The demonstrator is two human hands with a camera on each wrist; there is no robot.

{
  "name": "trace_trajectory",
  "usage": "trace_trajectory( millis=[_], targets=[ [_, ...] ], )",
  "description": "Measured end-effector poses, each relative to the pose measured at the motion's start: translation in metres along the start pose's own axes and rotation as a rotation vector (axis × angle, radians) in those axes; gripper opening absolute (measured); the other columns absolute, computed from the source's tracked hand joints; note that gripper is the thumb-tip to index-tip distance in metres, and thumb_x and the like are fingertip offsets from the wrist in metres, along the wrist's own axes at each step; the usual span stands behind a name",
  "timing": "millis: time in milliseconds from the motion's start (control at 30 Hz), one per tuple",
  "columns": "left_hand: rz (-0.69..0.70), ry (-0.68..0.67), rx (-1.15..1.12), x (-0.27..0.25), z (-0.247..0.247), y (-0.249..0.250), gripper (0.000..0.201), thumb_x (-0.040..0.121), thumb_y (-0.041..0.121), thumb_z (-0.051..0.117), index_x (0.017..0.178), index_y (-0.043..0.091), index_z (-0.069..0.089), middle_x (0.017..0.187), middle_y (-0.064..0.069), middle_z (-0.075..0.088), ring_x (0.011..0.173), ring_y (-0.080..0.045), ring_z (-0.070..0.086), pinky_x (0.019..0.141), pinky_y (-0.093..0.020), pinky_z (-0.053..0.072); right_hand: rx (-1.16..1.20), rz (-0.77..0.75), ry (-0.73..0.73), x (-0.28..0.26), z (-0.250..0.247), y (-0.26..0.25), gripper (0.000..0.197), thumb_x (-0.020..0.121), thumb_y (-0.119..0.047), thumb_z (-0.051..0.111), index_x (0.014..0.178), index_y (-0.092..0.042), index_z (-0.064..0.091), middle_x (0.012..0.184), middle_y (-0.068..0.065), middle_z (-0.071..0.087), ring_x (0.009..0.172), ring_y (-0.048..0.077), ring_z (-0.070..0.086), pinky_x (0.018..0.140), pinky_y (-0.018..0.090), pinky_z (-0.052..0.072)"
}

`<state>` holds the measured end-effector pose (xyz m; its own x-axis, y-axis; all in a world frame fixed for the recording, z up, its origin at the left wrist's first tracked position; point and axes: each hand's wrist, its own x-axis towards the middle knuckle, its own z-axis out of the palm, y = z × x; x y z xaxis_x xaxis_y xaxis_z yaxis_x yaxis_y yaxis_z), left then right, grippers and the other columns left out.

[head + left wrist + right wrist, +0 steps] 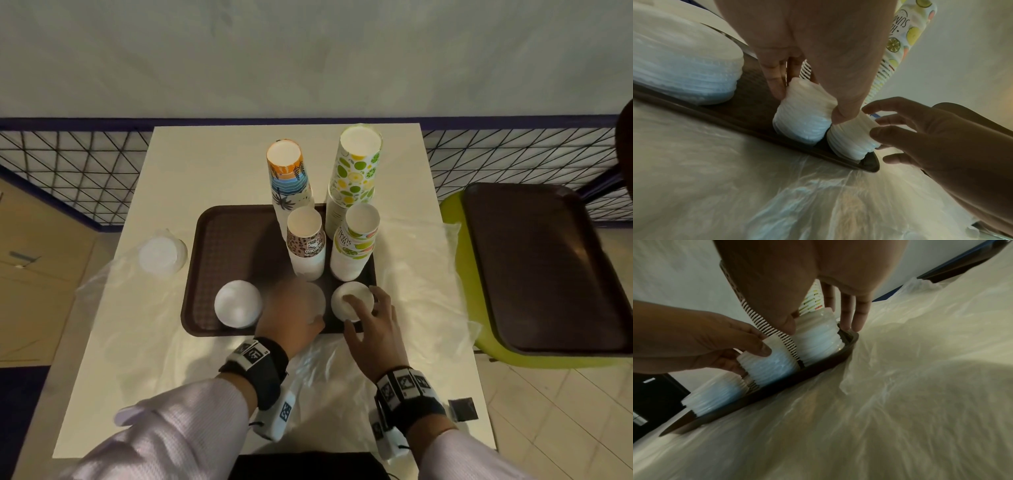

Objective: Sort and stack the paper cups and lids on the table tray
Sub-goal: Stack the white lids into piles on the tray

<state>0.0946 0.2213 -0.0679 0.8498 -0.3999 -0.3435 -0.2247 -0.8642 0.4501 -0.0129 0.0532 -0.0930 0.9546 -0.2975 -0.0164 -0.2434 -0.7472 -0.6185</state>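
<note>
Tray (219,240) on the desk (191,161), head view: four upright cup stacks (356,178), three lid stacks along its near edge. Left wrist view: left hand (807,48) pinches the middle lid stack (803,113). Right wrist view: right hand (797,280), its grip curled on the right lid stack (818,337), upright.

Brown tray (219,240) centred on white tabletop (212,164). Four upside-down paper cup stacks at tray's far right: beach-print stack (289,178), citrus-print stack (356,174), leopard-print stack (306,245), summer-print stack (354,245). Three white lid stacks along near edge: left lid stack (237,308) free; left hand (291,315), blurred, over middle lid stack (317,299); right hand (373,318) fingers on right lid stack (349,303). Further lid stack (161,255) off tray, left. Clear plastic sheet (411,260) under tray.
</note>
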Motion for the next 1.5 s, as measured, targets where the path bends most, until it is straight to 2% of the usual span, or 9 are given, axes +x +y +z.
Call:
trace_trajectory(
  millis=[200, 300, 500, 667, 800, 1033, 1200, 1400, 1500],
  targets=[
    [0.017, 0.068, -0.035, -0.007, -0.006, -0.001, 0.101, 0.073, 0.056, 0.081, 0.153, 0.023, 0.029, 0.132, -0.01, 0.047, 0.117, -0.031, 0.051, 0.099, -0.043, 0.05, -0.051, -0.008, 0.007, 0.004, -0.003, 0.0, 0.047, 0.086, -0.024, 0.07, 0.129, -0.035, 0.057, 0.148, 0.01, 0.034, 0.122, 0.035, 0.049, 0.09, 0.05, 0.055],
    [0.068, 0.213, -0.035, -0.018, -0.016, -0.004, 0.08, 0.075, 0.065, 0.067, 0.136, 0.018, 0.046, 0.121, -0.009, 0.051, 0.106, -0.026, 0.052, 0.089, -0.038, 0.049, -0.083, -0.042, 0.101, 0.001, -0.009, -0.007, 0.046, 0.082, -0.025, 0.075, 0.126, -0.029, 0.063, 0.145, 0.013, 0.042, 0.126, 0.037, 0.044, 0.097, 0.05, 0.05],
    [-0.169, 0.506, -0.057, -0.029, -0.045, -0.043, 0.04, 0.088, 0.029, 0.072, 0.124, 0.017, 0.061, 0.119, -0.016, 0.051, 0.107, -0.032, 0.048, 0.088, -0.038, 0.039, -0.026, -0.19, 0.255, -0.003, -0.018, -0.034, 0.026, 0.082, -0.017, 0.069, 0.107, -0.022, 0.074, 0.126, 0.01, 0.056, 0.115, 0.034, 0.047, 0.085, 0.047, 0.051],
    [-0.457, 0.279, -0.36, -0.018, -0.058, -0.094, 0.049, 0.1, 0.032, 0.058, 0.148, 0.027, 0.049, 0.144, -0.016, 0.042, 0.137, -0.038, 0.039, 0.115, -0.048, 0.039, 0.025, -0.268, 0.223, 0.004, -0.018, -0.07, 0.022, 0.085, -0.02, 0.063, 0.103, -0.022, 0.075, 0.114, 0.004, 0.057, 0.104, 0.028, 0.048, 0.082, 0.04, 0.049],
    [-0.454, 0.123, -0.444, -0.012, -0.053, -0.104, 0.06, 0.103, 0.031, 0.058, 0.159, 0.021, 0.038, 0.153, -0.014, 0.049, 0.139, -0.036, 0.048, 0.115, -0.046, 0.041, 0.048, -0.286, 0.228, 0.008, -0.011, -0.086, 0.02, 0.083, -0.018, 0.065, 0.1, -0.021, 0.076, 0.111, 0.003, 0.059, 0.101, 0.024, 0.048, 0.087, 0.022, 0.034],
    [-0.402, 0.1, -0.42, -0.01, -0.038, -0.097, 0.054, 0.101, 0.028, 0.062, 0.15, 0.011, 0.046, 0.143, -0.013, 0.059, 0.129, -0.034, 0.057, 0.109, -0.045, 0.047, -0.029, -0.377, 0.067, 0.013, 0.006, -0.098, 0.02, 0.086, -0.018, 0.063, 0.1, -0.023, 0.077, 0.11, 0.001, 0.061, 0.101, 0.028, 0.051, 0.084, 0.04, 0.047],
    [-0.424, 0.224, -0.483, -0.011, -0.05, -0.1, 0.053, 0.104, 0.031, 0.058, 0.151, 0.01, 0.046, 0.144, -0.013, 0.056, 0.13, -0.034, 0.057, 0.11, -0.045, 0.046, 0.034, -0.427, -0.05, 0.028, 0.009, -0.125, 0.02, 0.09, -0.022, 0.058, 0.099, -0.021, 0.075, 0.093, -0.005, 0.063, 0.086, 0.019, 0.054, 0.075, 0.036, 0.046],
    [-0.519, 0.518, -0.532, 0.001, -0.104, -0.146, 0.04, 0.1, 0.026, 0.061, 0.137, 0.015, 0.051, 0.136, -0.016, 0.048, 0.115, -0.034, 0.059, 0.099, -0.039, 0.048, 0.171, -0.406, -0.481, 0.028, 0.022, -0.157, 0.014, 0.095, -0.025, 0.06, 0.102, -0.024, 0.071, 0.094, -0.011, 0.069, 0.084, 0.002, 0.06, 0.078, 0.018, 0.05],
    [-0.575, 0.504, -0.473, 0.019, -0.128, -0.179, 0.046, 0.097, 0.028, 0.061, 0.14, 0.02, 0.046, 0.143, -0.016, 0.041, 0.117, -0.037, 0.058, 0.104, -0.044, 0.048, 0.095, -0.393, -0.648, 0.018, 0.042, -0.165, 0.012, 0.095, -0.028, 0.059, 0.096, -0.025, 0.071, 0.088, -0.011, 0.069, 0.079, 0.005, 0.063, 0.078, 0.026, 0.056]
  ],
)
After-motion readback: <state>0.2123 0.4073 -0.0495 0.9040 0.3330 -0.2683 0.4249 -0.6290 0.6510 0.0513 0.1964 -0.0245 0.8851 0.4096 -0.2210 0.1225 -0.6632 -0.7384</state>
